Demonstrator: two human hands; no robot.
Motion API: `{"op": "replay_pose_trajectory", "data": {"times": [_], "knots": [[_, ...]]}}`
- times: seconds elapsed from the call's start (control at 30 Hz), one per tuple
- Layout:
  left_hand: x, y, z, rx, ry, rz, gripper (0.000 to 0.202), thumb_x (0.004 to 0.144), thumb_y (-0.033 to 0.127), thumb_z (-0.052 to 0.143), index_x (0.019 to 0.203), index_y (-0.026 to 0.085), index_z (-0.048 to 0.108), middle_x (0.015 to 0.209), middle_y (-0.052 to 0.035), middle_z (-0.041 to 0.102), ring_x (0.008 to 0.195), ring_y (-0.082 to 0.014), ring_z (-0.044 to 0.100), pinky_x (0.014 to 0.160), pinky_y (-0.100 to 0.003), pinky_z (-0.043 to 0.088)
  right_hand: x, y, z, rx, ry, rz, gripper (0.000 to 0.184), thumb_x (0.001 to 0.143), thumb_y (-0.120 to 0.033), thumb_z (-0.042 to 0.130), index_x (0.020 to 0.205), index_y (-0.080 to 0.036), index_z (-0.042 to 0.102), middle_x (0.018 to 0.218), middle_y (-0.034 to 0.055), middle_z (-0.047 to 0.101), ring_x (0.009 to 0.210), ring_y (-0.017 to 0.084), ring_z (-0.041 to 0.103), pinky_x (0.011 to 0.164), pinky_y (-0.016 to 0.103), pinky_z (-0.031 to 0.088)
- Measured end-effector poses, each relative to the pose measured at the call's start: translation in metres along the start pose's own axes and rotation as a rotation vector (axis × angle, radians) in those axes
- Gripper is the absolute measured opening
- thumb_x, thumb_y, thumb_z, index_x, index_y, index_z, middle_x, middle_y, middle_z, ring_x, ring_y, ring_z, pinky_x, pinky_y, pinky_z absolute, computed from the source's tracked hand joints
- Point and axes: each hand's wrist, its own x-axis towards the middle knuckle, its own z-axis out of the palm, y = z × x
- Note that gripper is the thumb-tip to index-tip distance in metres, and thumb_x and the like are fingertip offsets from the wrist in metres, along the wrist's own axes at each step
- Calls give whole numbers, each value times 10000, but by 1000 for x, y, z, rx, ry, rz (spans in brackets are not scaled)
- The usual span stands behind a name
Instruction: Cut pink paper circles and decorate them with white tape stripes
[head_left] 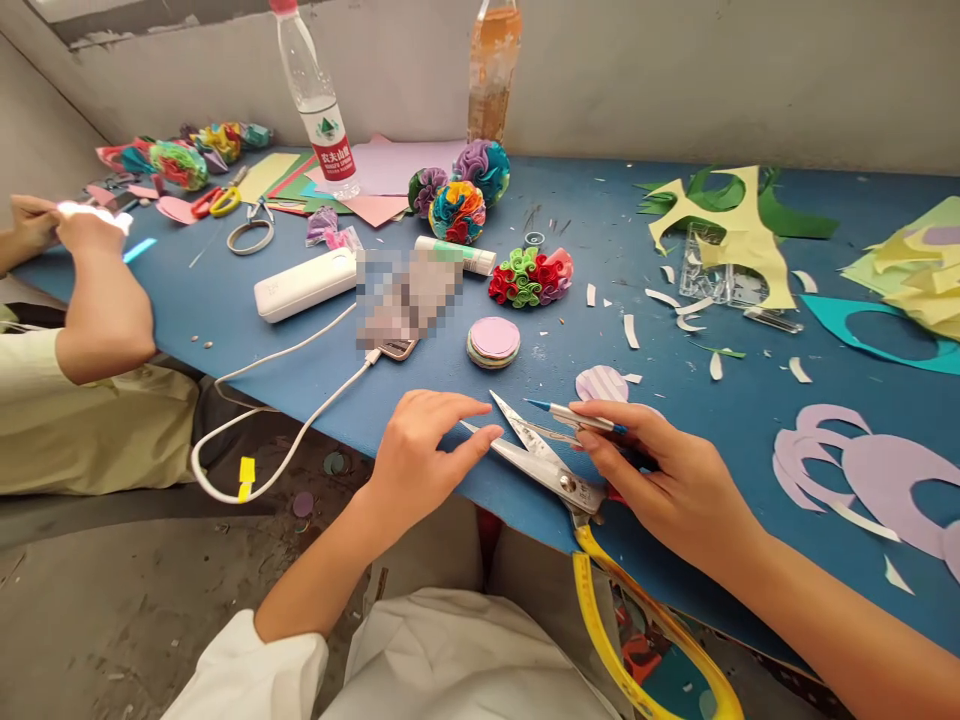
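Note:
My left hand [420,450] rests at the near edge of the blue table [420,380], fingers loosely stretched, with the forefinger touching a blade tip of the yellow-handled scissors [555,470]. The scissors lie open on the table edge, their handles hanging toward my lap. My right hand [660,480] pinches a blue pen [577,417], its tip pointing left above the scissor blades. A striped lilac paper circle [601,383] lies just beyond the pen. A stack of cut paper circles [493,341] sits further back.
A phone [401,300] on a white cable, a white power bank [304,284], a glue stick, paper flower balls [457,210], two bottles [319,100] and cut paper sheets [731,235] cover the table. Another person's hands [67,225] work at the left.

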Motion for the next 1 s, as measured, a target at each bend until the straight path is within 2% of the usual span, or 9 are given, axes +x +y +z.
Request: {"op": "replay_pose_trajectory", "data": {"times": [0.1, 0.27, 0.37, 0.5, 0.63, 0.73, 0.87, 0.93, 1.0], "knots": [[4, 0, -3, -27, -60, -34, 142, 824, 302, 709, 913, 193, 695, 894, -17, 760, 825, -153, 692, 799, -312, 465, -2, -1, -1, -24, -9, -54, 204, 906, -239, 527, 1070, -218, 647, 881, 30, 758, 663, 143, 703, 589, 222, 550], [4, -2, -7, -156, -151, -31, 47, 854, 271, 674, 847, 234, 702, 904, 10, 760, 848, -138, 698, 1019, -372, 360, -5, -1, 2, -25, -19, -157, 216, 902, -210, 523, 1084, -222, 640, 991, 42, 755, 790, 157, 720, 675, 231, 568], [2, -3, -8, -175, -161, -26, 90, 874, 255, 645, 803, 236, 697, 859, 25, 755, 807, -125, 690, 1069, -385, 323, -5, -2, 4, -20, -42, -162, 228, 903, -218, 514, 1089, -235, 644, 1018, 39, 750, 849, 174, 721, 733, 261, 575], [1, -5, -9, -156, -81, -114, 129, 884, 275, 622, 776, 221, 668, 810, 30, 733, 774, -126, 670, 1046, -382, 361, -3, -2, 2, -78, 14, -100, 236, 900, -227, 518, 1093, -248, 652, 967, 24, 753, 781, 162, 714, 700, 255, 563], [-2, -8, -9, -223, 43, -226, 187, 916, 291, 554, 767, 203, 623, 784, 12, 700, 781, -135, 641, 932, -343, 449, -3, -1, -2, -176, 95, -69, 234, 897, -228, 527, 1096, -242, 649, 917, 12, 749, 718, 147, 699, 664, 243, 542], [-5, -7, -9, -235, 73, -241, 276, 950, 303, 475, 712, 200, 569, 710, 12, 650, 740, -127, 605, 854, -318, 474, -3, 1, -2, -231, 35, -121, 231, 899, -224, 513, 1079, -233, 658, 925, 25, 752, 722, 152, 701, 651, 248, 536], [-8, -7, -6, -140, 129, -223, 398, 940, 322, 509, 566, 188, 489, 553, 53, 549, 579, -85, 540, 920, -327, 476, -2, 3, 0, -319, -16, -174, 255, 918, -257, 470, 1075, -239, 671, 926, 43, 757, 767, 192, 715, 646, 289, 536], [-8, -9, -4, -142, 186, -222, 296, 888, 326, 607, 628, 188, 572, 686, 29, 646, 644, -94, 600, 888, -318, 504, -2, 4, 1, -366, -19, -188, 274, 929, -273, 453, 1092, -252, 672, 933, 43, 759, 802, 208, 719, 670, 308, 540], [-7, -11, -2, -162, 234, -226, 128, 830, 318, 685, 877, 200, 668, 959, -26, 703, 751, -118, 652, 816, -299, 533, -2, 5, 1, -408, -28, -198, 289, 941, -282, 436, 1112, -267, 668, 933, 36, 760, 814, 211, 719, 664, 309, 535]]}}
